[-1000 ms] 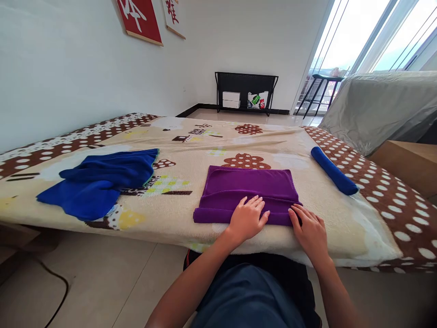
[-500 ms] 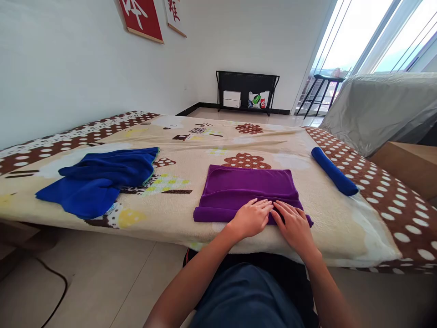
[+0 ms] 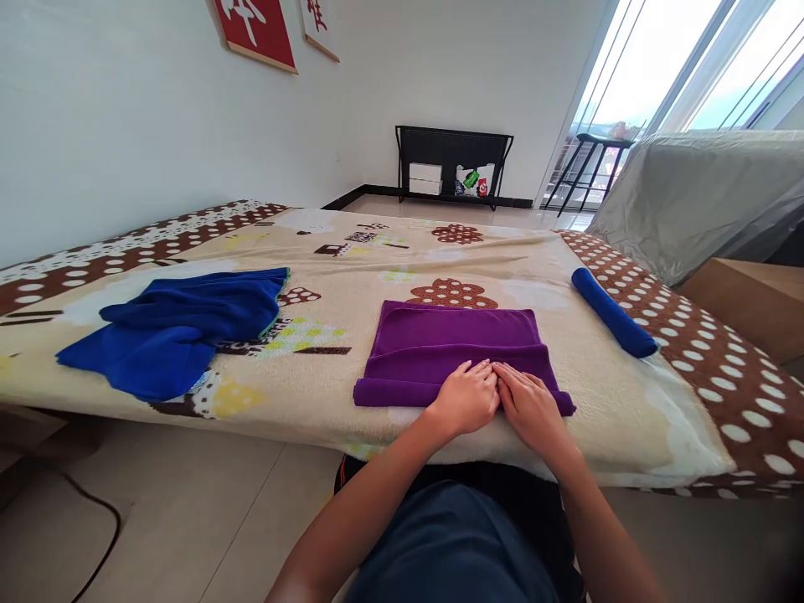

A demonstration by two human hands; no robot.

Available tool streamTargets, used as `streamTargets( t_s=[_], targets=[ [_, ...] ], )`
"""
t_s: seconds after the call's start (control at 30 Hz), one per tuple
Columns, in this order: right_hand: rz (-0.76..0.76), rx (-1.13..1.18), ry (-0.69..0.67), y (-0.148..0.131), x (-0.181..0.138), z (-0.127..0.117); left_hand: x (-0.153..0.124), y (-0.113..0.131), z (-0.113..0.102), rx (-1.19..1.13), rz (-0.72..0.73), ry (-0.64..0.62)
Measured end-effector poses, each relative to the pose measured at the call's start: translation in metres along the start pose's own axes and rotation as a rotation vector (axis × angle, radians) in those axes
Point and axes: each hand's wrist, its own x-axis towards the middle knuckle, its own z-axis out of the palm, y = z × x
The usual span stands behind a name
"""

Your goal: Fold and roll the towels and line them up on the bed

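Purple cloth: lies on the bed [image 3: 327, 389], lower middle of the frame; the purple cloth [image 3: 458, 325] is flat at its far side, with a thick rolled edge [image 3: 390, 394] along the near side.
Left hand: the left hand [image 3: 470, 398] rests on the roll, a touch further right than a second ago.
Right hand: the right hand [image 3: 533, 409] was at the roll's right end in the earliest view; it now lies further in, just beside the left hand, fingertips meeting or nearly so.
Fingers: narrow on both hands, lying close together over the roll; cannot tell whether they pinch the fabric or only press it.
Roll's right end: covered by the right hand a second ago, now bare and jutting out past it.
Blue pieces: crumpled blue cloth [image 3: 182, 331] at left and blue roll [image 3: 614, 312] at right, both unmoved on the bed.
Hidden: the thumbs, mostly, and the stretch of roll under both palms.
Cut off: red scroll [image 3: 257, 33] and white scroll [image 3: 320, 25] at the top edge; cardboard box [image 3: 747, 301] at the right edge.
Hard to make out: view through the window [image 3: 634, 59], washed out.
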Motion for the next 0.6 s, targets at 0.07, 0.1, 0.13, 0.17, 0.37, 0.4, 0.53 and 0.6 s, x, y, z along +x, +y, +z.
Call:
streamTargets(
  t_s=[0.07, 0.1, 0.13, 0.17, 0.37, 0.4, 0.53, 0.6],
  targets=[
    [0.058, -0.012, 0.015, 0.002, 0.004, 0.003, 0.002, -0.006, -0.002, 0.001, -0.051, 0.002],
    [0.092, -0.019, 0.026, 0.007, 0.006, 0.004, 0.001, -0.010, -0.004, 0.005, -0.092, 0.012],
    [0.127, -0.024, 0.035, 0.014, 0.007, 0.004, -0.001, -0.014, -0.006, 0.011, -0.137, 0.024],
    [0.160, -0.028, 0.044, 0.022, 0.007, 0.003, -0.004, -0.018, -0.008, 0.018, -0.180, 0.037],
    [0.239, 0.006, 0.069, 0.078, -0.013, -0.011, -0.054, -0.053, -0.026, 0.092, -0.357, 0.139],
    [0.224, 0.024, 0.063, 0.085, -0.019, -0.014, -0.065, -0.061, -0.030, 0.118, -0.381, 0.161],
    [0.162, 0.146, 0.080, 0.101, -0.045, -0.023, -0.105, -0.091, -0.043, 0.159, -0.465, 0.194],
    [0.135, 0.178, 0.147, 0.100, -0.056, -0.029, -0.122, -0.103, -0.046, 0.147, -0.483, 0.198]
  ],
)
